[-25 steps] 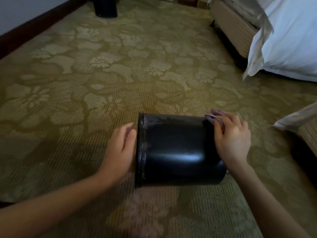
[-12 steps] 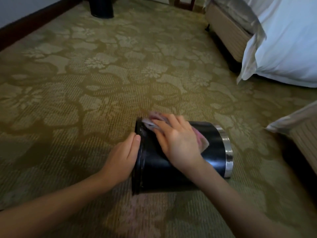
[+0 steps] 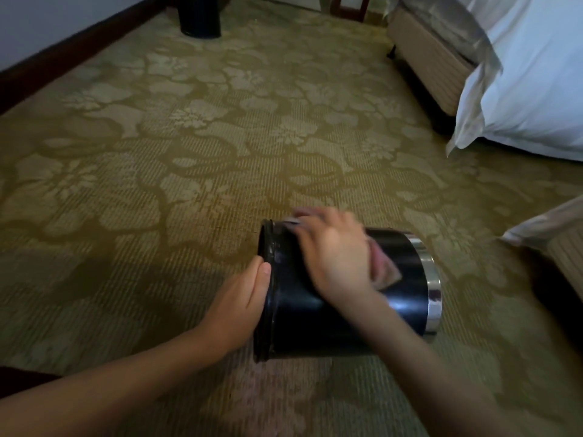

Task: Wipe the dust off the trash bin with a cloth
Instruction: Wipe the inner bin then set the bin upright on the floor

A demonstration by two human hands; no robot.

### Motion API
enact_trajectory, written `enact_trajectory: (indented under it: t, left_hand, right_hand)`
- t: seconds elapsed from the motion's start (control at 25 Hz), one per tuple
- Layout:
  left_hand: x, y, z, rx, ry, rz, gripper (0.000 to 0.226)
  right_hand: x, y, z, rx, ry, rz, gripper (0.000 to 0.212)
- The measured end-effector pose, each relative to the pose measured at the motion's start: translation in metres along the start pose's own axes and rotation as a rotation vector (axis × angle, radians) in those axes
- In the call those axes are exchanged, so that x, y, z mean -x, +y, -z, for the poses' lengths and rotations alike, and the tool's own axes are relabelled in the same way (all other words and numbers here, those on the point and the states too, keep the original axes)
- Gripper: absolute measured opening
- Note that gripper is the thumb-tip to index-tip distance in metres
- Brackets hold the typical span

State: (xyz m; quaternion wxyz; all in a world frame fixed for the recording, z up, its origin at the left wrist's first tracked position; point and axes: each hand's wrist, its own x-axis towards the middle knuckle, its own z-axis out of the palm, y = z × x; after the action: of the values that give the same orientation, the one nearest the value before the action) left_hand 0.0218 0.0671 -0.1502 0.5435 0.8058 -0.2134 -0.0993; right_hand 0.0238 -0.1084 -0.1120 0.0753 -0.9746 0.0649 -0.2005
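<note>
Trash bin (image 3: 303, 326): laid on side on carpet (image 3: 189, 184), held between grips. Left grip (image 3: 243, 298): fingers straight, pressed against black end. Right grip (image 3: 334, 250): blurred, spread flat, cloth (image 3: 383, 266) pressed onto upper wall.

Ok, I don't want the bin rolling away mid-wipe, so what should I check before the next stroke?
1. The trash bin lies on its side on the carpet: ok.
2. The left hand is flat against the bin's left end, fingers straight, bracing it: ok.
3. The cloth sits between the right hand and the bin's upper side: ok.
4. How firmly the right hand holds the cloth: cannot tell, the hand is blurred.
5. Dust left on the bin's wall: cannot tell, the light is dim and the surface glares.
</note>
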Motion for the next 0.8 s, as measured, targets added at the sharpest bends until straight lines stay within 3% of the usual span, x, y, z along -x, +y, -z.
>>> enact_trajectory:
  t: [0.12,0.24,0.4,0.48,0.72,0.8]
  left_hand:
    - [0.006,-0.001,0.000,-0.021,-0.029,-0.021,0.043]
    - [0.016,0.004,0.000,-0.020,-0.022,-0.014,0.033]
    - [0.029,0.003,-0.001,0.000,-0.067,-0.043,0.037]
    - [0.040,0.000,-0.001,0.017,-0.100,-0.026,0.040]
    - [-0.003,0.019,0.011,0.079,0.042,0.154,0.048]
    - [-0.008,0.018,0.003,0.062,0.029,0.234,0.056]
  right_hand:
    - [0.014,-0.042,-0.003,-0.080,0.014,0.074,0.032]
    - [0.022,0.004,0.012,-0.044,0.009,0.150,0.033]
    - [0.022,0.111,0.041,0.000,-0.053,-0.153,0.031]
    - [0.026,0.127,0.052,-0.041,-0.057,-0.275,0.030]
    - [0.052,0.104,0.074,-0.093,-0.050,-0.296,0.018]
    - [0.057,0.077,0.071,-0.103,-0.039,-0.209,0.019]
